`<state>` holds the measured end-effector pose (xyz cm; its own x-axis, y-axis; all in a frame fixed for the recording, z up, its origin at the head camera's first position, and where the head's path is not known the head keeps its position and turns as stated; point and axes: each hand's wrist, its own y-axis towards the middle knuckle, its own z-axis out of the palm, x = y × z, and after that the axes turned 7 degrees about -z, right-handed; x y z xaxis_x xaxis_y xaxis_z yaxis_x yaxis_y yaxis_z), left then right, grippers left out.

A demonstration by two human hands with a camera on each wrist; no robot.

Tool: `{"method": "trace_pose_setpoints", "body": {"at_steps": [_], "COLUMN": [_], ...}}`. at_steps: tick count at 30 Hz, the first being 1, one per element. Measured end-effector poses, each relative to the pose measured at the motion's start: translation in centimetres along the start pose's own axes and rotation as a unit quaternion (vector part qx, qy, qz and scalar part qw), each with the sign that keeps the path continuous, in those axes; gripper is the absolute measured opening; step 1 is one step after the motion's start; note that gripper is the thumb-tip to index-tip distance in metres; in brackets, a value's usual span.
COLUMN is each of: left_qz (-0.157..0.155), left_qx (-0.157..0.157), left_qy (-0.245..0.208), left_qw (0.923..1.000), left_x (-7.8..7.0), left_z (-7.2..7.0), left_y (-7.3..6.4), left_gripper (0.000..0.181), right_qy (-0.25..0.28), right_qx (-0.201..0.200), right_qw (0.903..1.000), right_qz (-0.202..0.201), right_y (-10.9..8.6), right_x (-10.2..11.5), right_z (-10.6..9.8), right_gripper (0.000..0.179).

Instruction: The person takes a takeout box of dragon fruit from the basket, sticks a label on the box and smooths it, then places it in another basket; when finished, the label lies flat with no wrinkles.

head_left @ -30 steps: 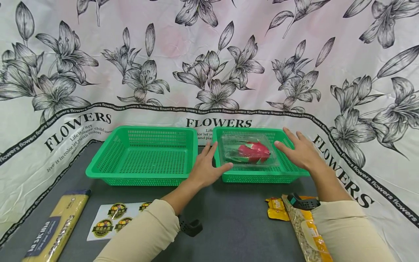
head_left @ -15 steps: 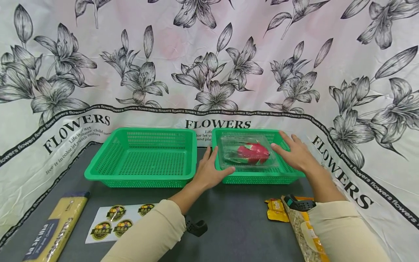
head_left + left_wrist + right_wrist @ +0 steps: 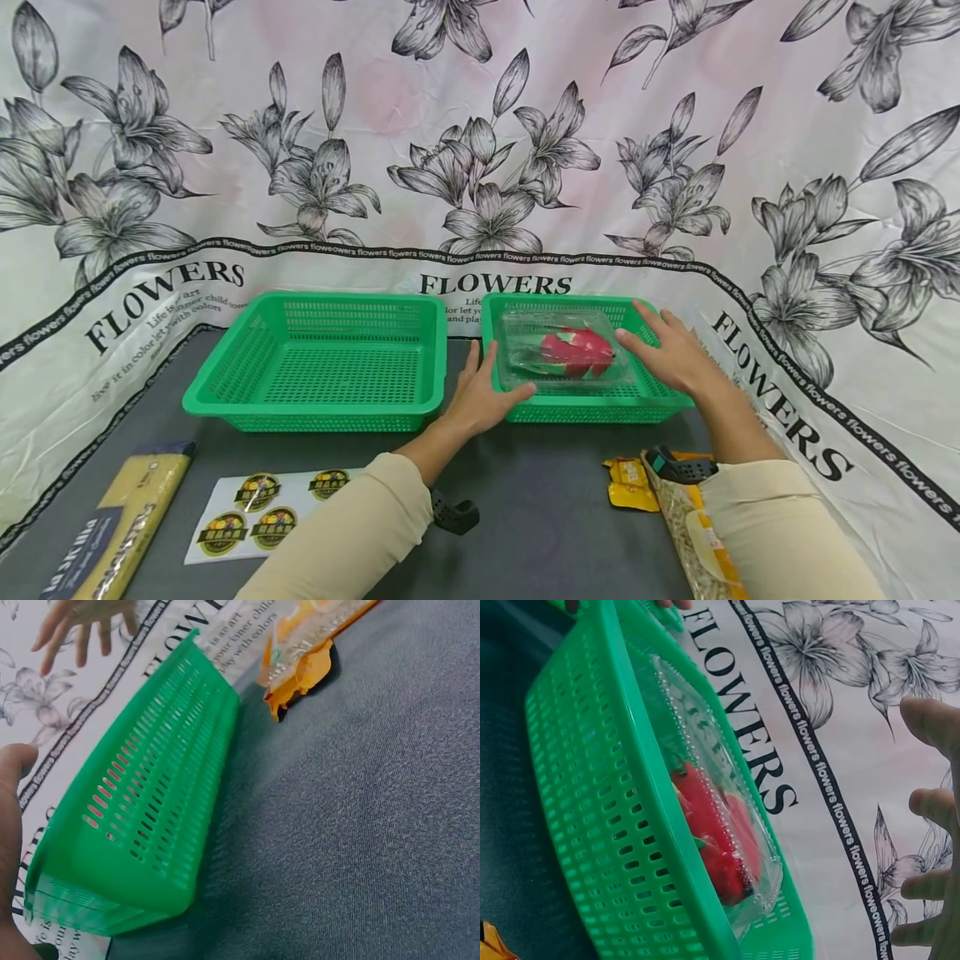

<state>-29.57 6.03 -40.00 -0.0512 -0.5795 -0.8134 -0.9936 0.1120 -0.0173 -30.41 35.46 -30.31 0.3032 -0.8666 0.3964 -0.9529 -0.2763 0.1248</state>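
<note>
A clear plastic box (image 3: 525, 362) with a red dragon fruit (image 3: 577, 352) in it lies inside the right green basket (image 3: 592, 408). My left hand (image 3: 480, 398) is at this basket's left front corner, fingers spread and thumb pointing right; whether it touches the rim, I cannot tell. Over the right end hovers my right hand (image 3: 675, 354), its fingers straight and apart. In the right wrist view those fingers (image 3: 930, 802) show a gap from the basket and hold nothing. The fruit shows red through the slots of the basket wall in the left wrist view.
To the left is a second green basket (image 3: 341, 371). A spaghetti pack (image 3: 123, 517) and a sheet of round stickers (image 3: 247, 517) lie at the front left. Near my right forearm are a small yellow packet (image 3: 632, 483) and a long clear-and-yellow bag (image 3: 693, 525). A flower-printed cloth (image 3: 480, 167) hangs behind.
My right hand has come slightly left, closer to the plastic box. The left hand has stayed nearly in place at the basket corner. The head view has shifted a little.
</note>
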Motion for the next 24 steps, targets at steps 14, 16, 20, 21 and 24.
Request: {"method": "trace_pose_setpoints", "body": {"at_steps": [14, 16, 20, 21, 24], "left_qz": [0.008, 0.009, 0.006, 0.006, 0.009], "left_qx": [-0.009, -0.012, -0.011, -0.011, -0.011], "left_qy": [0.011, 0.011, 0.003, 0.001, -0.005], "left_qw": [0.9999, 0.9998, 0.9999, 0.9999, 0.9999], "left_x": [0.9, 1.0, 1.0, 1.0, 1.1], "left_z": [1.3, 1.4, 1.6, 1.7, 1.7], "left_y": [0.6, 0.6, 0.7, 0.7, 0.7], "left_gripper": [0.094, 0.094, 0.094, 0.094, 0.094], "right_qy": [0.072, 0.089, 0.112, 0.121, 0.153], "right_qx": [-0.017, -0.018, -0.013, -0.010, -0.001], "right_qw": [0.9960, 0.9944, 0.9931, 0.9924, 0.9883], "right_qz": [-0.051, -0.055, -0.032, -0.024, -0.001], "right_y": [0.8, 1.0, 1.3, 1.5, 1.9], "right_x": [-1.0, -1.3, -1.8, -1.9, -2.2], "right_z": [0.7, 0.9, 1.1, 1.1, 1.4], "right_gripper": [0.073, 0.072, 0.074, 0.075, 0.077]}}
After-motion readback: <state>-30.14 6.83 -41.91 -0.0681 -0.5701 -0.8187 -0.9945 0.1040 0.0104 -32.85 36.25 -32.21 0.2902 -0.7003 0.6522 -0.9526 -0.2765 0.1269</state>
